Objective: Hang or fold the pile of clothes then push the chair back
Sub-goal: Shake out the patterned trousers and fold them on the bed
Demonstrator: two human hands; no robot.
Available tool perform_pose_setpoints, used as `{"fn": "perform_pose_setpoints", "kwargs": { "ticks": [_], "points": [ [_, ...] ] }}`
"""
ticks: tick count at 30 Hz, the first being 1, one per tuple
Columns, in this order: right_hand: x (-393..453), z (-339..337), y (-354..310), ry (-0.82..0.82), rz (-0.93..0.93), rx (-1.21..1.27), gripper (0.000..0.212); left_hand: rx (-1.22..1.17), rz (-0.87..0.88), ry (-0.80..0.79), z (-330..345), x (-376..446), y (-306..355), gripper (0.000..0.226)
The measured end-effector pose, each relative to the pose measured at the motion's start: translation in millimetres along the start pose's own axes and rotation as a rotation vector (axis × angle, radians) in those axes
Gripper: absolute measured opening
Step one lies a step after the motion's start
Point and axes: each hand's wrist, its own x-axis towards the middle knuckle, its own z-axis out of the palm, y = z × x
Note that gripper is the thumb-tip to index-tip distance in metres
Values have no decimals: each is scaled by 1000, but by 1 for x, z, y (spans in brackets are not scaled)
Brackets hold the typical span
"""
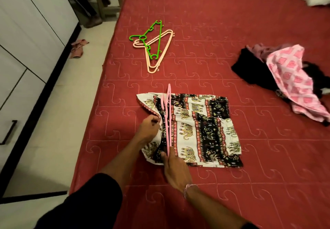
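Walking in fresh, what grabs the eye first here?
The elephant-print garment lies folded on the red bed near its front edge, with a pink hanger standing on it. The right hand holds the hanger's near end while the left hand pinches the cloth's left edge. Green and peach hangers lie farther back; a pile of clothes sits at right.

Red quilted bed (232, 23), pale tiled floor (59, 89), white black-trimmed wardrobe (26, 32) at left

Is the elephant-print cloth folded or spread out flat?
Folded. The elephant-print cloth lies in a compact rectangle on the red bed, its left edge doubled over where the left hand pinches it; the right hand holds a pink hanger.
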Motion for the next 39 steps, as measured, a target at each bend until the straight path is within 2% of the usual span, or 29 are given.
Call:
{"fn": "perform_pose_setpoints", "kwargs": {
  "ticks": [2,5,7,9,10,12,14,15,17,19,23,25,27,30,33,34,37,39],
  "points": [
    [4,-1,-1,-36,-25,29,43,-104,-48,-114,5,-7,2,34],
    [10,-5,0,-134,-53,61,50,-233,-62,-213,9,-16,-2,39],
    [14,-7,2,-208,-63,41,46,-214,-82,-176,13,-15,-5,40],
    [16,-11,3,-238,-79,38,47,-213,-74,-70,18,-10,-8,31],
    [17,-15,2,-206,-79,35,51,-221,-67,-16,19,-8,-9,26],
    [26,-24,0,-33,-34,55,48,-240,-71,24,20,-5,-10,27],
    [44,-37,-1,158,50,227,32,-234,-76,-7,19,-1,-9,29],
    [55,-45,-3,200,87,334,27,-229,-69,-26,18,2,-9,29],
    [81,-55,-4,177,153,455,31,-234,-73,-42,18,5,-9,29],
    [102,-56,-8,138,176,468,35,-255,-85,-57,17,6,-10,29],
    [132,-47,-15,141,164,275,23,-247,-118,-146,11,9,-8,26],
    [139,-41,-15,180,256,190,18,-236,-134,-166,9,10,-7,22],
    [142,-40,-12,258,348,151,18,-321,-179,-97,11,12,-3,20],
    [139,-45,-7,356,456,429,18,-520,-267,65,17,19,4,19],
    [136,-54,11,403,654,913,21,-465,-246,159,25,26,1,20],
    [136,-58,20,446,720,1007,24,-416,-233,200,28,27,-2,23],
    [132,-74,49,624,886,1132,29,-318,-230,311,38,23,-4,30],
    [123,-85,70,692,943,1105,30,-300,-221,310,50,18,0,33]
  ]
}}
